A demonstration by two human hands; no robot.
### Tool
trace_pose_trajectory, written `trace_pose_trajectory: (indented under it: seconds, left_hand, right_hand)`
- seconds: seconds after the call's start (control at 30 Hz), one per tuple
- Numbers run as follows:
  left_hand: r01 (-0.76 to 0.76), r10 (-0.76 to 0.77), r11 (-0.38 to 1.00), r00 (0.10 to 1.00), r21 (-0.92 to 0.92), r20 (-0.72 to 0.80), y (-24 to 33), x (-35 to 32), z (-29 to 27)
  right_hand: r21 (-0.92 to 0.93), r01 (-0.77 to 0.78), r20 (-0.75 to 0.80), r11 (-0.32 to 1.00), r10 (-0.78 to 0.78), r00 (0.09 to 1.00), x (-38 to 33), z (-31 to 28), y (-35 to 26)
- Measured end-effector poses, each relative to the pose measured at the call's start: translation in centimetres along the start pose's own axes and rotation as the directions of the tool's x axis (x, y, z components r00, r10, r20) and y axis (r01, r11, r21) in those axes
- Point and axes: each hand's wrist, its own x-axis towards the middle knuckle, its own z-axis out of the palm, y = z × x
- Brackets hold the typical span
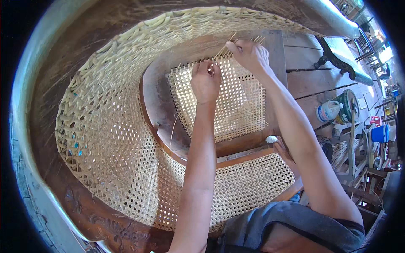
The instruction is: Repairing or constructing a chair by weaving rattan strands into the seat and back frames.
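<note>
A woven cane seat panel [242,107] with an open grid of holes is set in a wooden seat frame [157,90]. Over the panel's far edge, my left hand [206,82] is closed, its thumb and fingers pressed together; what they pinch is too small to make out. My right hand [252,57] is just beyond that edge to the right, fingers curled in a pinch around thin cane strands. Loose cane ends [258,40] stick up beside it. One thin cane strand [172,134] curves down left of my left forearm.
A curved cane backrest [107,114] in a carved wooden frame [46,139] wraps the left and far sides. On the right, a white jug [329,111] stands beside a dark green bucket [349,105] on plank flooring [303,55]. Further right is a blue container [379,134].
</note>
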Motion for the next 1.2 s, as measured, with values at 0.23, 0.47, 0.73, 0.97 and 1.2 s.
trace_pose_trajectory:
  seconds: [0.23, 0.47, 0.73, 0.97, 1.2]
  left_hand:
    - [0.416, -0.232, 0.723, 0.898, -0.552, 0.374, 5.8, -7.4, -2.3]
    - [0.686, 0.514, -0.490, 0.726, -0.538, 0.457, 30.2, -6.7, -12.6]
    - [0.633, 0.473, -0.308, 0.750, -0.710, 0.463, 40.4, -11.1, -14.6]
    - [-0.090, 0.497, 0.848, 0.475, -0.522, 0.726, 33.2, -8.8, -27.2]
    - [-0.189, -0.105, 0.539, 0.952, -0.821, -0.289, 16.6, -11.9, -58.7]
  right_hand:
    - [0.403, -0.123, 0.186, 0.907, 0.050, 0.981, -4.2, -2.2, 3.8]
    - [0.692, -0.413, 0.550, 0.592, -0.062, 0.833, -23.7, -11.7, 14.0]
    - [0.755, -0.487, 0.539, 0.439, 0.006, 0.842, -27.5, -12.4, 5.9]
    - [0.737, -0.296, 0.362, 0.607, 0.016, 0.932, -28.2, -12.2, 13.7]
    - [0.169, 0.222, 0.115, 0.960, -0.243, 0.963, -11.3, -7.2, 1.9]
